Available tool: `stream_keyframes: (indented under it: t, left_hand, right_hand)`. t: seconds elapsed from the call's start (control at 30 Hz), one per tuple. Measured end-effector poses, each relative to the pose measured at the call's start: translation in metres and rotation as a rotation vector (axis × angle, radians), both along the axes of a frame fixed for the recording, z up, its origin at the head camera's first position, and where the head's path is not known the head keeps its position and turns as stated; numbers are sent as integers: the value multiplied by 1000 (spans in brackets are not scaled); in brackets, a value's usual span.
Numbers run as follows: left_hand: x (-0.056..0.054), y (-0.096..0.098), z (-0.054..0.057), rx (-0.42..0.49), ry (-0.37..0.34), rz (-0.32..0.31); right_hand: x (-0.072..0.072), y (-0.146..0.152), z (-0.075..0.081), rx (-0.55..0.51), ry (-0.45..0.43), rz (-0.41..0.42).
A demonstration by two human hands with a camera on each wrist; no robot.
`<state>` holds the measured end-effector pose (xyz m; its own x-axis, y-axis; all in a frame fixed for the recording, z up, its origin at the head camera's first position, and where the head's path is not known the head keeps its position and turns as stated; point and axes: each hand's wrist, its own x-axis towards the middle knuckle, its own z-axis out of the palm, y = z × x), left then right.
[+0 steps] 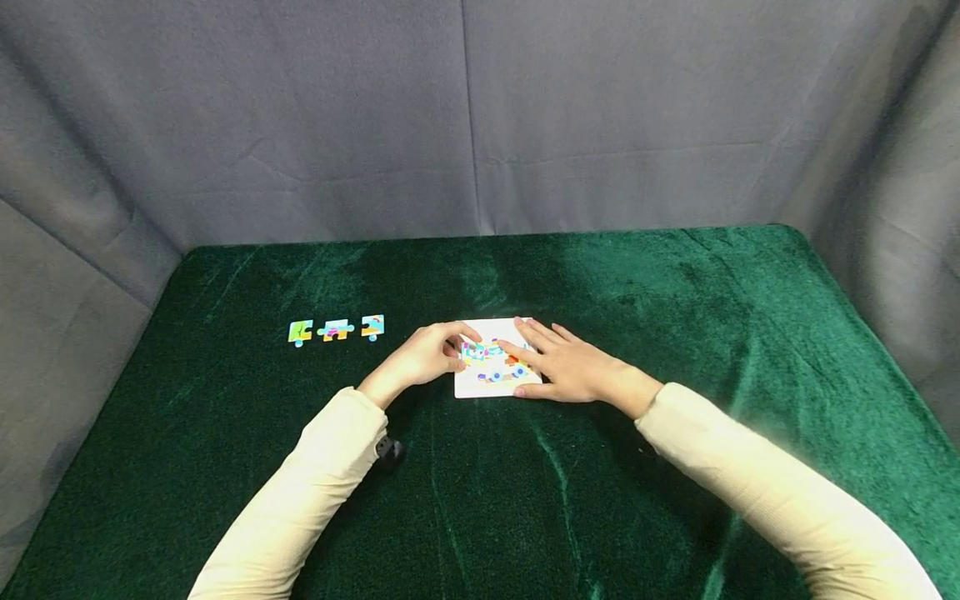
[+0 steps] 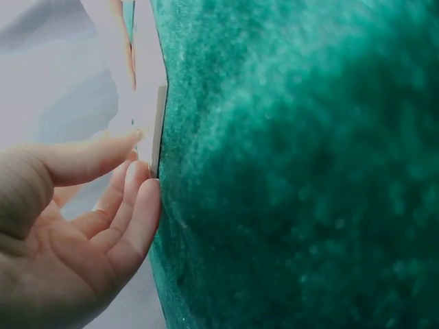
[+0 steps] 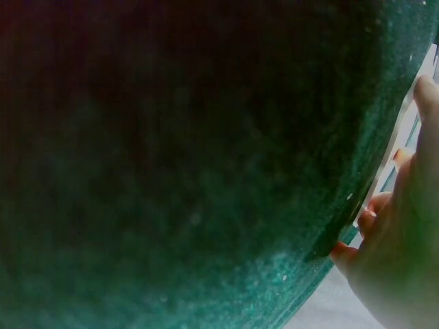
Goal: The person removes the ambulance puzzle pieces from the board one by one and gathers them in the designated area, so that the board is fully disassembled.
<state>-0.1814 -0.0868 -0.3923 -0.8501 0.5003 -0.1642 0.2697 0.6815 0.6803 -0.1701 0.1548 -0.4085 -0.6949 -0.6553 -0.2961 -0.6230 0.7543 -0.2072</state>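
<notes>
A white puzzle board (image 1: 491, 389) with a colourful picture lies flat on the green cloth. My left hand (image 1: 429, 352) is at its left side, thumb and index finger bent around a small colourful puzzle piece (image 1: 468, 353) on the board. In the left wrist view, the left hand (image 2: 82, 219) has its thumb over the board (image 2: 154, 130) and its other fingertips by the board's edge; the piece is hidden there. My right hand (image 1: 573, 367) lies with spread, straight fingers over the board's right side, also partly visible as a hand (image 3: 405, 212) in the right wrist view.
Left of the board, three loose puzzle pieces lie in a row: a green one (image 1: 301, 332), a middle one (image 1: 335, 331) and a blue one (image 1: 372, 327). Green velvety cloth (image 1: 675, 300) covers the table. Grey curtains (image 1: 375, 125) hang behind and at the sides.
</notes>
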Motion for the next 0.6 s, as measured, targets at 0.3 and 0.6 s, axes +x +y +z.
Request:
stream_keyframes:
  t: [0.3, 0.6]
  left_hand:
    - [0, 2, -4, 10, 17, 18]
    - [1, 3, -8, 16, 41, 3]
  right_hand:
    - [-1, 0, 0, -4, -9, -5]
    - [0, 0, 1, -8, -3, -4]
